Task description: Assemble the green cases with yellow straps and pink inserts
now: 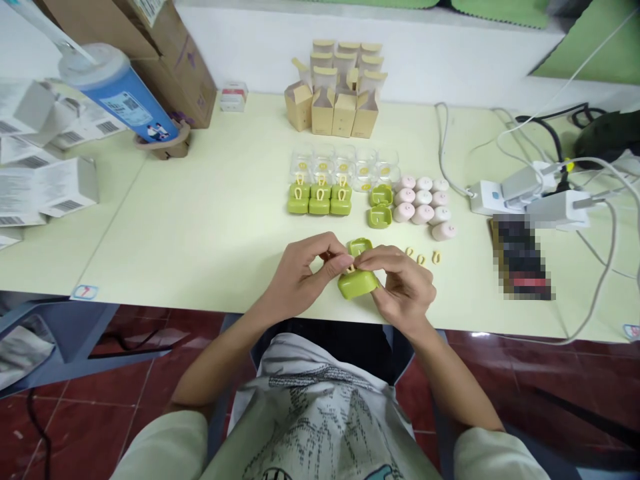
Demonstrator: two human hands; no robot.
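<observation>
Close to the table's front edge, my right hand (406,283) is closed around an open green plastic case (357,285). My left hand (307,273) pinches a small yellow loop piece (349,269) at the case's hinge side, mostly covered by the fingertips. Several loose yellow loops (421,260) lie right of my right hand. Beyond my hands stand green cases with yellow loops (320,203) in rows. Beside them sits another opened green case (380,216). Pink and white rounded pieces (423,214) are grouped to its right.
Clear plastic cups (345,160) and open cardboard boxes (345,113) stand farther back. A blue cup (125,93) and white boxes (65,187) are at left. Right of the work lie a pixelated phone-like item (520,257), a power strip (487,198) and tangled cables (610,247).
</observation>
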